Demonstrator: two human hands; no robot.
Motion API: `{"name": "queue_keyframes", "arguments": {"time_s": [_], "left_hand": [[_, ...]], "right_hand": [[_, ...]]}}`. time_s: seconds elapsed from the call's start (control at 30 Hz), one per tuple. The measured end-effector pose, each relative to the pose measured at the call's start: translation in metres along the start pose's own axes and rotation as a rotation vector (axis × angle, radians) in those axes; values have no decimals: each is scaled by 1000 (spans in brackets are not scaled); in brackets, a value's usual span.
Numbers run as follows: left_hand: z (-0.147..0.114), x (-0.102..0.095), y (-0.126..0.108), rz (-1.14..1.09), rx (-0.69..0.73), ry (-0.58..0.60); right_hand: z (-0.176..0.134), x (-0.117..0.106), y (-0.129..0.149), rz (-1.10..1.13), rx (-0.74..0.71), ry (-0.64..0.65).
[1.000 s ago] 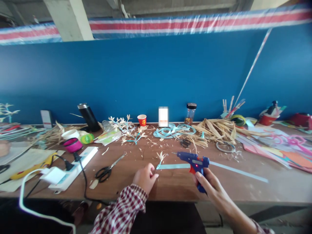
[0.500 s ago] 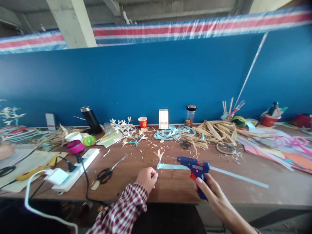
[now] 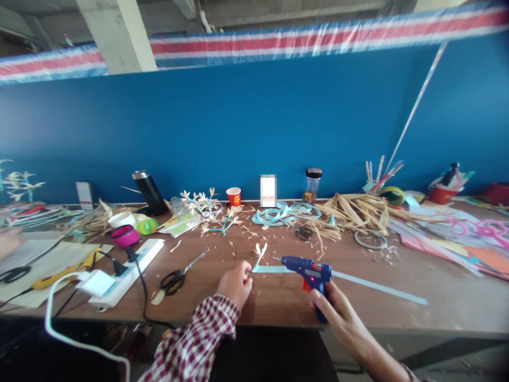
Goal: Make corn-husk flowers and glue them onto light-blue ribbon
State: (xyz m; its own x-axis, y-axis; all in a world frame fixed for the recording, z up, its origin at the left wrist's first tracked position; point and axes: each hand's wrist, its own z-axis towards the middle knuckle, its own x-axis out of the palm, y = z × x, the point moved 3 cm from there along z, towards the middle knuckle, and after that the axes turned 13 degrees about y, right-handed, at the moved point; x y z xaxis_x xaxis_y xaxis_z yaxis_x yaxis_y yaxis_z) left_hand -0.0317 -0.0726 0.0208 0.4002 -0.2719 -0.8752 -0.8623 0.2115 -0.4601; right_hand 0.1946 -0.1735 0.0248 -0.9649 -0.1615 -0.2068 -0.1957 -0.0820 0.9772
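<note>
My left hand (image 3: 237, 286) is closed in a pinch at the lower end of a small cream flower (image 3: 260, 253) with a light-blue stem; the fingertips partly hide that end. A long light-blue paper strip (image 3: 377, 286) runs rightward from the stem across the table, passing behind the glue gun. My right hand (image 3: 336, 305) is wrapped round the handle of a blue hot glue gun (image 3: 308, 268), its red light lit and its nozzle pointing left, just right of the flower.
Scissors (image 3: 178, 276) and a white power strip (image 3: 131, 276) lie to the left. Behind are finished flower sprigs (image 3: 220, 225), a red paper cup (image 3: 234, 197), coiled blue strips (image 3: 274, 216), a jar (image 3: 312, 187) and dried husks (image 3: 353, 209). Another person's hand (image 3: 10, 241) shows at the far left.
My right hand has brought the glue gun a little left, closer to the flower. My left hand has shifted slightly up, and the flower's stem now leans more to the right.
</note>
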Motion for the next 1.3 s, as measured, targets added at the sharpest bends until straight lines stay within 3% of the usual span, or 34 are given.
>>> {"name": "queue_keyframes", "arguments": {"time_s": [0.33,0.87,1.07,1.3], "left_hand": [[1,6,-2,44,66,9],[-13,7,12,218,190,-199],[-11,8,13,278,321,-227],[-16,11,16,286,336,-213]], "right_hand": [[1,1,-2,-24,-9,12],[12,13,-4,-71,5,49],[25,18,3,-178,45,65],[53,27,12,-242,24,168]]}}
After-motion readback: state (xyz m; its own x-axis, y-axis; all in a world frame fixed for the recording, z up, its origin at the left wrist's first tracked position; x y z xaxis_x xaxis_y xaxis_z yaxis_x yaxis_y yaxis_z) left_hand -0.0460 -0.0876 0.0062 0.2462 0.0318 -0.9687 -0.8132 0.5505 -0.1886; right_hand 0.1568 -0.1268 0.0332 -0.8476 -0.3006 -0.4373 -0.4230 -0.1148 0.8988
